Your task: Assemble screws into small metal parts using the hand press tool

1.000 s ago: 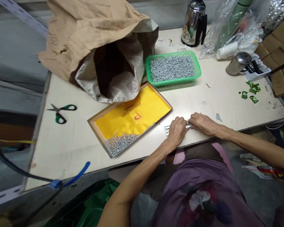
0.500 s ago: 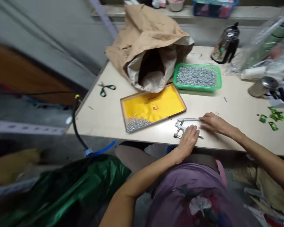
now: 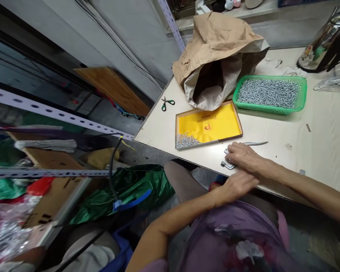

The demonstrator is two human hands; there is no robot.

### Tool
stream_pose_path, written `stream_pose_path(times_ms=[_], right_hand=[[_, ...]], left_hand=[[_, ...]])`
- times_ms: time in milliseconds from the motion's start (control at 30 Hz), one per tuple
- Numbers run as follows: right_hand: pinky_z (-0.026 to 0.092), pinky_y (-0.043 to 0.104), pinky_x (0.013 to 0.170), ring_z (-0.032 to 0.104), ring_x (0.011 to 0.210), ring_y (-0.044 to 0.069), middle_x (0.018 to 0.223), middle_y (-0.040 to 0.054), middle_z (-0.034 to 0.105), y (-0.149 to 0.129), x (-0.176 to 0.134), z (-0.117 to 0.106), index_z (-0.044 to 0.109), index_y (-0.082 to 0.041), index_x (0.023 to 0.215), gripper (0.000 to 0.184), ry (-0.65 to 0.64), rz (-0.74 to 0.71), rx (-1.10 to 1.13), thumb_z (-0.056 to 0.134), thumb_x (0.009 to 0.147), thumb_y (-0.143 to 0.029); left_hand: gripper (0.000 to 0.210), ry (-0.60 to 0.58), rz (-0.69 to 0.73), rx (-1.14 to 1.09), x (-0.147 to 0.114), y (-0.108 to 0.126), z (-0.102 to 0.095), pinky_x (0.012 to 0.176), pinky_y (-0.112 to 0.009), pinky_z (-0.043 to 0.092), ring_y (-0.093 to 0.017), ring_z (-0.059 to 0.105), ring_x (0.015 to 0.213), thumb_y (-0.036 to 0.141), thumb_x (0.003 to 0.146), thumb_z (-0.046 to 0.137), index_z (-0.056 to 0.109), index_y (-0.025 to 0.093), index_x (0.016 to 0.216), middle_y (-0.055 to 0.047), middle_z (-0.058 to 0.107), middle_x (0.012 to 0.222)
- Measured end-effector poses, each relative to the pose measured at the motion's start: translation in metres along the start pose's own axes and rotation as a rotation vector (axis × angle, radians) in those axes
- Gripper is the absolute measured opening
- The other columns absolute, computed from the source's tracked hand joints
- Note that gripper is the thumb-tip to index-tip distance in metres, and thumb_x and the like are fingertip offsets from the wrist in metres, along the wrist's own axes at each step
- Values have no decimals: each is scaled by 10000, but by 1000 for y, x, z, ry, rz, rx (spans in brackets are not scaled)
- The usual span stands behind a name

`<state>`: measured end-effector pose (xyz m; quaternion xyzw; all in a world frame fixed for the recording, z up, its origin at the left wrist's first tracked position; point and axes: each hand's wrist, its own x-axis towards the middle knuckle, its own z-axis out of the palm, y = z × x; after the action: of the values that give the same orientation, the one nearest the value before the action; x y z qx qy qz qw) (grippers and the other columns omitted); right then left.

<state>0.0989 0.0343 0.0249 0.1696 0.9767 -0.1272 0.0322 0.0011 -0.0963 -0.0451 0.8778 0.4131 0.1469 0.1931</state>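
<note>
A silver plier-like hand tool [image 3: 228,165] with a long curved handle lies at the table's front edge, mostly covered by my hands. My right hand [image 3: 245,158] is closed over its middle, the fingers bent down near the jaw end. Just below, my left hand [image 3: 235,185] crosses under the right wrist at the edge, its fingers pressed together and slightly blurred; what they hold is hidden. To the left is a shallow cardboard tray [image 3: 221,140] lined with yellow, small metal pins or screws [image 3: 187,140] heaped in its near left corner.
A green plastic bin [image 3: 272,109] full of similar metal pieces stands behind the tray. Next to it an opened brown paper sack [image 3: 221,37] leans over the tray's back edge. Scissors [image 3: 167,102] lie at left; a metal kettle [image 3: 325,41] stands at back right.
The view has swung left. My right hand has moved from the handle end onto the tool's middle, and my left hand has slid off the tool's top down toward the table edge.
</note>
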Motion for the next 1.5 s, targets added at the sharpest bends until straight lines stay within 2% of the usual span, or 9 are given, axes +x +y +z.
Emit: stream_pose_path(times_ms=[133, 300, 467, 633, 800, 900, 1067, 1267, 1500], right_hand=[[301, 340, 693, 499, 867, 216, 883, 90, 616, -8, 23, 14, 659, -178, 761, 189, -52, -114, -58, 536, 885, -107], [348, 345, 718, 542, 865, 227, 848, 106, 617, -3, 37, 35, 641, -158, 787, 127, 26, -104, -35, 545, 844, -99], [443, 330, 694, 575, 756, 192, 864, 90, 641, 26, 25, -19, 625, -180, 897, 245, 368, 95, 203, 387, 947, -208], [457, 444, 635, 578, 825, 309, 937, 166, 614, 83, -6, -91, 616, -200, 992, 474, 630, 517, -81, 246, 981, -496], [486, 441, 613, 588, 826, 313, 1007, 164, 591, 63, -33, -64, 575, -223, 1126, 567, 480, 477, -37, 123, 986, -536], [494, 348, 635, 613, 743, 217, 912, 89, 621, 23, -44, -18, 602, -218, 989, 348, 307, 339, 129, 304, 1003, -395], [403, 281, 540, 603, 721, 185, 928, 69, 593, -16, -53, 28, 591, -198, 1008, 161, 70, 454, 99, 482, 951, -302], [399, 289, 588, 599, 752, 195, 841, 70, 600, -16, -57, 34, 605, -189, 904, 210, 4, 445, 69, 411, 976, -225], [391, 307, 618, 617, 802, 217, 893, 90, 630, -21, -56, 33, 622, -172, 944, 212, -65, 454, 46, 419, 987, -216]], left_hand=[[297, 124, -164, 127, -42, -13, -26, 997, -412, 515, -166, 624, 994, 208, 990, 396, 642, 242, 1153, -44, 692, 1046], [258, 390, -611, 394, -58, -89, -102, 848, -388, 529, -206, 580, 907, 238, 978, 449, 699, 182, 1001, -91, 668, 937], [173, 145, -666, 358, -50, -147, -140, 827, -334, 484, -208, 525, 917, 219, 933, 547, 716, 180, 925, -76, 626, 881], [204, -167, -431, 333, -34, -162, -146, 764, -292, 440, -198, 499, 903, 242, 943, 530, 693, 183, 838, -72, 585, 865], [186, -322, -318, 383, -25, -172, -151, 727, -275, 432, -196, 504, 899, 181, 945, 495, 636, 164, 824, -79, 589, 880], [198, -265, -366, 383, -25, -169, -155, 744, -304, 449, -212, 518, 900, 152, 942, 463, 617, 145, 819, -100, 601, 875], [196, 6, -415, 215, -26, -127, -137, 791, -337, 483, -196, 558, 873, 125, 917, 417, 610, 153, 931, -80, 618, 888], [200, -351, -354, 309, -16, -74, -95, 745, -345, 496, -244, 556, 922, 32, 896, 405, 565, 146, 934, -108, 610, 909], [186, -475, -250, 436, -3, -69, -96, 777, -339, 497, -253, 553, 991, 6, 894, 430, 566, 133, 899, -132, 597, 949]])
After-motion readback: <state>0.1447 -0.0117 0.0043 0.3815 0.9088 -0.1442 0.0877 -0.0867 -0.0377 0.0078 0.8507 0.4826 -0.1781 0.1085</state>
